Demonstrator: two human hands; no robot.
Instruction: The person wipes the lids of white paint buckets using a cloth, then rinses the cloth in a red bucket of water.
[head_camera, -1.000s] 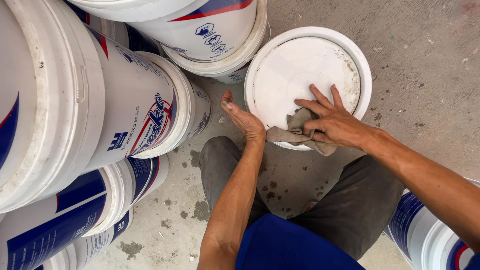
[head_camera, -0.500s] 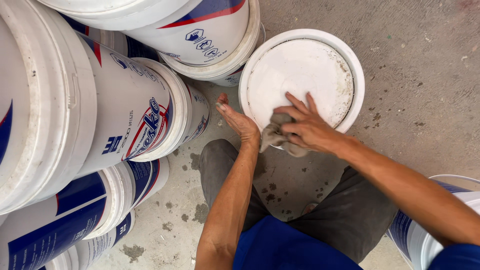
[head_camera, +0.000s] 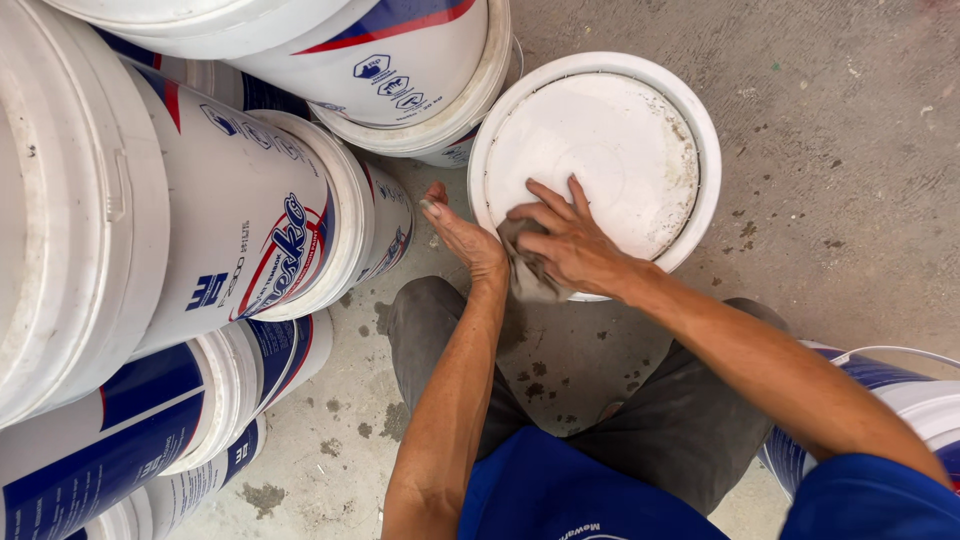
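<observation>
A white round bucket lid (head_camera: 620, 130), smudged with dirt near its right rim, faces up on an upright bucket in front of my knees. My right hand (head_camera: 560, 240) presses a crumpled grey rag (head_camera: 525, 275) flat against the lid's near-left part, fingers spread over the cloth. My left hand (head_camera: 462, 235) rests against the bucket's left side at the rim, fingers together and pointing away from me. It holds nothing that I can see.
Several white paint buckets with blue and red bands lie stacked on their sides at the left (head_camera: 250, 220) and top (head_camera: 400, 60). Another bucket (head_camera: 900, 390) stands at the lower right. The concrete floor (head_camera: 850, 180) is stained.
My right hand has slid the rag leftward along the lid's near edge. The left hand stays against the bucket's side. The view has shifted slightly.
</observation>
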